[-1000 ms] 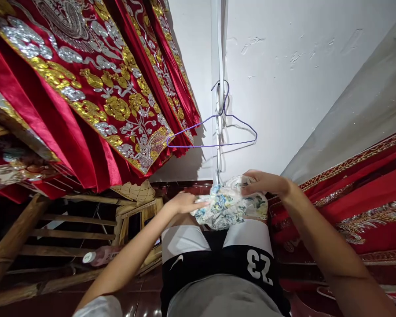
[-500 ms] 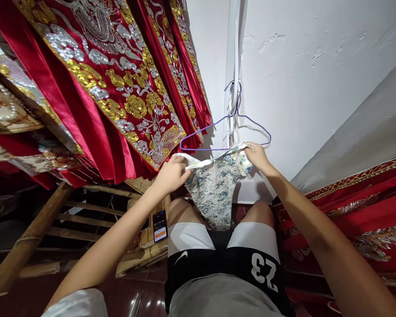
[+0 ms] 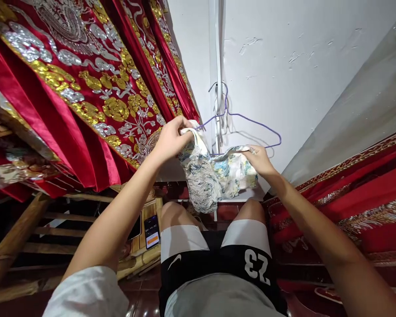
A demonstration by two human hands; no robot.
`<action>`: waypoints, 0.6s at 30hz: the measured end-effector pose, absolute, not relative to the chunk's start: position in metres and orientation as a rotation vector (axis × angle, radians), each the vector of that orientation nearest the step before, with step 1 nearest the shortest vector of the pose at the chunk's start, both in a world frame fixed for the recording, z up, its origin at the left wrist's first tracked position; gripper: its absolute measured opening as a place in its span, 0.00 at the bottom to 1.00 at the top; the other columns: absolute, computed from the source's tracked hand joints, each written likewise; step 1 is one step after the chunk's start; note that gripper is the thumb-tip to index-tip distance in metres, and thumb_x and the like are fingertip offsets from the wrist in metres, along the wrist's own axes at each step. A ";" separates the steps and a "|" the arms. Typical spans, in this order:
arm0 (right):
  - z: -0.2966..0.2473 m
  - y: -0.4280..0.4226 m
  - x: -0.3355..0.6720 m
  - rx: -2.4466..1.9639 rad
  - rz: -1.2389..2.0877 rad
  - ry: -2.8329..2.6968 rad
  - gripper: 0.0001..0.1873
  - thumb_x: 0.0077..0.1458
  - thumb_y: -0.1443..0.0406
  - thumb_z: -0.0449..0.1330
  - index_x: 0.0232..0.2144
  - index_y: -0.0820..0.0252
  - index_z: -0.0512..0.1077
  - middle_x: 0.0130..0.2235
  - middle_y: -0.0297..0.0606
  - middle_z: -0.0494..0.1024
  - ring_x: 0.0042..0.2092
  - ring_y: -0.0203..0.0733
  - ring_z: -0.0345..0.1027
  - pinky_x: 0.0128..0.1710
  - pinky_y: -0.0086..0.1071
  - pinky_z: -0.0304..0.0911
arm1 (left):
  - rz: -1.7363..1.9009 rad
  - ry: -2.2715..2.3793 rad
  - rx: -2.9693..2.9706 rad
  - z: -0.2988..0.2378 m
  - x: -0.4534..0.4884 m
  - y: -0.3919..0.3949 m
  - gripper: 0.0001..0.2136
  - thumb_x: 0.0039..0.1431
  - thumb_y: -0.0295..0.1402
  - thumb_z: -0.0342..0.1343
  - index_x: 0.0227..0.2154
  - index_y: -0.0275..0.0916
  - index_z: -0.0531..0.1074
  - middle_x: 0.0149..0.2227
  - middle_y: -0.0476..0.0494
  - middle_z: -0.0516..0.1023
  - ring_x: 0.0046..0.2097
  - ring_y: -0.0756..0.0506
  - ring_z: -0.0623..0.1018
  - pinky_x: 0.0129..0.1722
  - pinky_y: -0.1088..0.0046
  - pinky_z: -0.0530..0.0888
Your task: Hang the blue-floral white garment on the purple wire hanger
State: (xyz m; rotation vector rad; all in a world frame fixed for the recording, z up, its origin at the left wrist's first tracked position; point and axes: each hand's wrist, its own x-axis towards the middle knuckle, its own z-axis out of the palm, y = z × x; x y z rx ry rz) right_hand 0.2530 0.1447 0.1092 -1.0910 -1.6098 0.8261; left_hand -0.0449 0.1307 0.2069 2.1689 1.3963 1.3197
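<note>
A white garment with a blue, green and yellow pattern (image 3: pixel 203 185) hangs between my hands. My left hand (image 3: pixel 173 140) is closed on its upper left edge, where the cloth lies around the left end of a purple hanger (image 3: pixel 255 121). On the other side, my right hand (image 3: pixel 260 160) pinches the garment's upper right edge, just below the hanger's bare right end. The hanger's hook is at a white vertical strip on the wall. Cloth covers the left end and part of the lower bar.
Red cloths with gold and silver embroidery (image 3: pixel 119 97) hang at the left. A phone with a running timer (image 3: pixel 152 231) lies on a bamboo bench (image 3: pixel 137 244). The white wall (image 3: pixel 267 53) stands ahead, and more red embroidered cloth (image 3: pixel 366 211) lies at the right.
My left hand has risen, bringing the garment's left side up onto the hanger's left end, which was bare. The garment's lower part has lifted, while my right hand keeps its grip.
</note>
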 end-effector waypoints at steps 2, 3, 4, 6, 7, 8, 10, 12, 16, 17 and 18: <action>0.103 0.142 0.252 -1.075 0.766 -1.613 0.06 0.50 0.62 0.59 0.25 0.58 0.71 0.26 0.33 0.70 0.30 0.39 0.62 0.30 0.32 0.58 | 1.265 1.285 2.093 0.212 -0.043 0.149 0.13 0.48 0.26 0.59 0.39 0.38 0.76 0.34 0.44 0.79 0.39 0.42 0.77 0.47 0.63 0.75; 0.100 0.141 0.255 -1.072 0.697 -1.592 0.07 0.49 0.64 0.59 0.31 0.58 0.75 0.29 0.35 0.74 0.32 0.41 0.65 0.32 0.32 0.60 | 1.216 1.241 2.064 0.213 -0.044 0.155 0.15 0.47 0.26 0.60 0.40 0.37 0.78 0.34 0.44 0.80 0.39 0.42 0.78 0.47 0.63 0.76; 0.098 0.142 0.260 -1.076 0.627 -1.561 0.15 0.48 0.65 0.59 0.40 0.58 0.76 0.33 0.36 0.77 0.33 0.42 0.68 0.34 0.33 0.63 | 1.169 1.210 2.030 0.213 -0.046 0.160 0.15 0.47 0.26 0.61 0.40 0.37 0.79 0.34 0.44 0.81 0.39 0.42 0.79 0.46 0.64 0.76; 0.098 0.149 0.277 -1.103 0.494 -1.462 0.35 0.48 0.66 0.61 0.61 0.57 0.67 0.41 0.41 0.80 0.36 0.44 0.72 0.37 0.36 0.67 | 1.125 1.176 1.931 0.210 -0.052 0.162 0.13 0.47 0.28 0.63 0.38 0.36 0.82 0.33 0.43 0.82 0.38 0.42 0.80 0.45 0.64 0.77; 0.099 0.155 0.288 -1.124 0.439 -1.419 0.42 0.48 0.66 0.62 0.67 0.56 0.60 0.44 0.43 0.81 0.38 0.45 0.73 0.39 0.38 0.69 | 1.130 1.162 1.866 0.208 -0.055 0.162 0.12 0.46 0.29 0.64 0.37 0.35 0.83 0.33 0.43 0.83 0.37 0.42 0.80 0.43 0.65 0.77; 0.102 0.162 0.298 -1.146 0.402 -1.392 0.47 0.48 0.65 0.64 0.69 0.56 0.56 0.47 0.46 0.80 0.39 0.47 0.74 0.40 0.40 0.70 | 1.140 1.147 1.797 0.206 -0.058 0.161 0.13 0.46 0.29 0.65 0.37 0.35 0.84 0.32 0.42 0.83 0.35 0.42 0.81 0.41 0.66 0.77; 0.109 0.180 0.317 -1.202 0.405 -1.396 0.46 0.46 0.64 0.67 0.68 0.59 0.61 0.52 0.50 0.80 0.44 0.50 0.75 0.45 0.42 0.71 | 1.138 1.115 1.681 0.203 -0.061 0.161 0.13 0.45 0.31 0.68 0.36 0.34 0.84 0.31 0.42 0.84 0.32 0.43 0.80 0.37 0.67 0.77; 0.117 0.197 0.328 -1.274 0.516 -1.450 0.37 0.44 0.63 0.69 0.59 0.62 0.73 0.52 0.51 0.80 0.48 0.53 0.75 0.49 0.44 0.70 | 1.107 1.094 1.604 0.202 -0.063 0.163 0.14 0.44 0.33 0.69 0.36 0.35 0.85 0.30 0.42 0.84 0.30 0.43 0.80 0.34 0.68 0.77; 0.131 0.209 0.339 -1.325 0.711 -1.477 0.19 0.37 0.60 0.73 0.34 0.63 0.81 0.37 0.44 0.83 0.41 0.52 0.76 0.42 0.41 0.70 | 1.067 1.088 1.470 0.201 -0.073 0.174 0.14 0.44 0.32 0.69 0.37 0.34 0.85 0.31 0.40 0.84 0.31 0.41 0.82 0.37 0.64 0.80; 0.135 0.207 0.342 -1.305 0.752 -1.462 0.18 0.35 0.59 0.74 0.29 0.62 0.80 0.32 0.42 0.81 0.38 0.51 0.75 0.38 0.39 0.69 | 1.067 1.079 1.420 0.201 -0.077 0.176 0.14 0.45 0.31 0.68 0.37 0.34 0.84 0.31 0.40 0.84 0.32 0.39 0.83 0.39 0.61 0.80; 0.139 0.203 0.345 -1.280 0.815 -1.446 0.18 0.32 0.58 0.76 0.26 0.62 0.78 0.29 0.41 0.80 0.35 0.50 0.74 0.36 0.39 0.68 | 1.077 1.059 1.363 0.201 -0.080 0.178 0.12 0.46 0.31 0.66 0.36 0.34 0.84 0.32 0.39 0.85 0.34 0.38 0.84 0.41 0.59 0.81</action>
